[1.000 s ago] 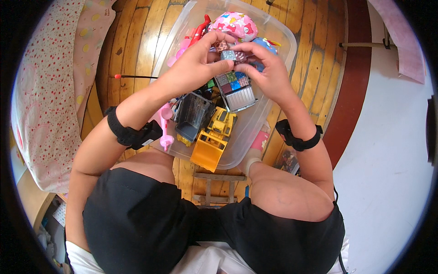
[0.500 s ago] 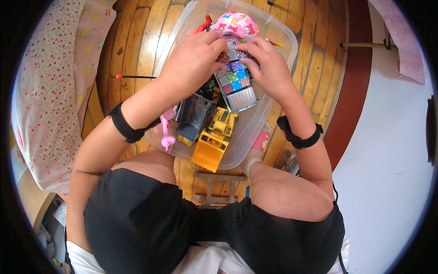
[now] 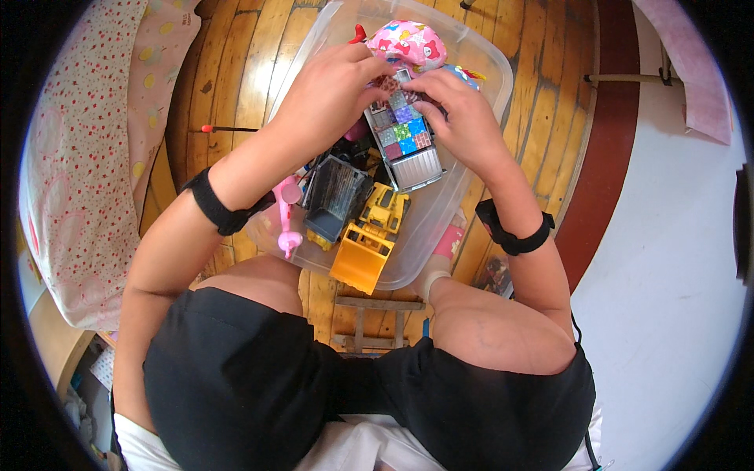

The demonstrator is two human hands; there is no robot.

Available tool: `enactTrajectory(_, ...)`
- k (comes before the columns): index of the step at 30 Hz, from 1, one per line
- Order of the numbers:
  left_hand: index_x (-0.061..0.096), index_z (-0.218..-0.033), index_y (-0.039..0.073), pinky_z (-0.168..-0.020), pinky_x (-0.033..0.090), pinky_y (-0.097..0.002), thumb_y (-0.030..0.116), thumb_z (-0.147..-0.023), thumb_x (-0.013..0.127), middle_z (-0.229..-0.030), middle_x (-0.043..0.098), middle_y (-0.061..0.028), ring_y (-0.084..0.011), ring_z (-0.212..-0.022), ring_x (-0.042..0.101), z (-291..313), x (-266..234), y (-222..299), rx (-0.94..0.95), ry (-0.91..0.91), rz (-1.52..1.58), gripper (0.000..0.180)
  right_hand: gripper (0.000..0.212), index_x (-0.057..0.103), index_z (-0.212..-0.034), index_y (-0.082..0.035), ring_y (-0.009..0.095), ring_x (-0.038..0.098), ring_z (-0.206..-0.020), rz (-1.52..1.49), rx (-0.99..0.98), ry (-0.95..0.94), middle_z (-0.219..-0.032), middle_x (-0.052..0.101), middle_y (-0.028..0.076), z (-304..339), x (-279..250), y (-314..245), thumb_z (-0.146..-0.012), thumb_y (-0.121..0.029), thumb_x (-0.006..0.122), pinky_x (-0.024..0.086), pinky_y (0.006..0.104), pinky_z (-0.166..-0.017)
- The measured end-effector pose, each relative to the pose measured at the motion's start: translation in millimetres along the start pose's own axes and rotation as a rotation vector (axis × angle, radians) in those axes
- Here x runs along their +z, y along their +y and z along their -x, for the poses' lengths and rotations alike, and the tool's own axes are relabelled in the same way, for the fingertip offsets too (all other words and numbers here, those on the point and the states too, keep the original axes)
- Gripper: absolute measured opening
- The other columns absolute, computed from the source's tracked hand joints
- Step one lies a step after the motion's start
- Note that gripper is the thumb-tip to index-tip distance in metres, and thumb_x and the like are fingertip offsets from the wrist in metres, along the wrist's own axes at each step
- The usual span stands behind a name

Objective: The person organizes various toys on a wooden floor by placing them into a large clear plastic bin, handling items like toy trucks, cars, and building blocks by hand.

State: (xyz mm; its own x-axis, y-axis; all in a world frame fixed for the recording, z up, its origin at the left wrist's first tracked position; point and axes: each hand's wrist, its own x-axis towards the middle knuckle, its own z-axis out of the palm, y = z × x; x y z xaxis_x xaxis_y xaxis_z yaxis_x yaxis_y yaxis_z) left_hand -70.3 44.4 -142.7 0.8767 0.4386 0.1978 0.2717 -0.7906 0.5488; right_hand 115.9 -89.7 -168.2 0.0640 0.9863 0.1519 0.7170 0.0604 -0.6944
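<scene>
Over a clear plastic bin [image 3: 503, 67], both my hands work at a silver toy truck [image 3: 416, 171] loaded with small patterned cubes [image 3: 412, 133] in blue, green, grey and purple. My left hand [image 3: 330, 90] is closed, thumb and fingers around a reddish-brown patterned cube [image 3: 384, 83] near the truck's far end. Opposite it, my right hand [image 3: 459, 114] curls its thumb and forefinger about another patterned cube, mostly hidden by the fingertips. A pink printed cloth item [image 3: 408, 42] lies just beyond the fingers.
Nearer in the bin are a grey toy dump bed [image 3: 338, 196], a yellow toy loader [image 3: 369, 243] and a pink toy [image 3: 287, 224]. A red-tipped stick [image 3: 228, 129] juts out leftward. A small wooden stool [image 3: 377, 322] stands between my legs on the plank floor [image 3: 228, 63].
My left hand has shifted slightly left, uncovering a dark pink thing beneath it. The right hand stays nearly in place, and more of a blue item shows beyond it.
</scene>
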Motion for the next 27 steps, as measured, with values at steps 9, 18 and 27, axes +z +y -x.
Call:
enactTrajectory(9, 0.068, -0.107, 0.005, -0.082, 0.053, -0.0416, 0.000, -0.081, 0.065, -0.101, 0.067, -0.0129, -0.0343, -0.094, 0.064, -20.7, 19.3, -8.4, 0.078, -0.028, 0.036, 0.027, 0.022, 0.064, -0.108, -0.007, 0.034, 0.065, -0.095, -0.036, 0.076, -0.020, -0.103, 0.067, 0.013, 2.8, 1.0, -4.4, -0.087, -0.011, 0.068, 0.052, 0.0403, -0.080)
enactTrajectory(18, 0.067, -0.104, 0.003, -0.084, 0.052, -0.0420, 0.000, -0.079, 0.062, -0.101, 0.065, -0.0128, -0.0346, -0.099, 0.063, -24.4, 21.9, -10.8, 0.169, -0.047, -0.042, 0.026, 0.025, 0.063, -0.110, -0.007, 0.033, 0.066, -0.090, -0.142, 0.156, 0.005, -0.100, 0.067, 0.013, 2.8, 0.9, -7.7, -0.087, -0.012, 0.070, 0.053, 0.0394, -0.076)
enactTrajectory(27, 0.061, -0.091, 0.006, -0.081, 0.049, -0.0440, 0.006, -0.076, 0.070, -0.089, 0.064, -0.0104, -0.0335, -0.095, 0.061, -1.6, -5.1, -1.2, 0.082, -0.276, -0.002, 0.017, 0.031, 0.064, -0.121, -0.013, 0.032, 0.066, -0.091, -0.019, 0.086, -0.054, -0.103, 0.069, 0.011, 2.8, -1.8, -3.9, -0.090, -0.015, 0.066, 0.053, 0.0400, -0.075)
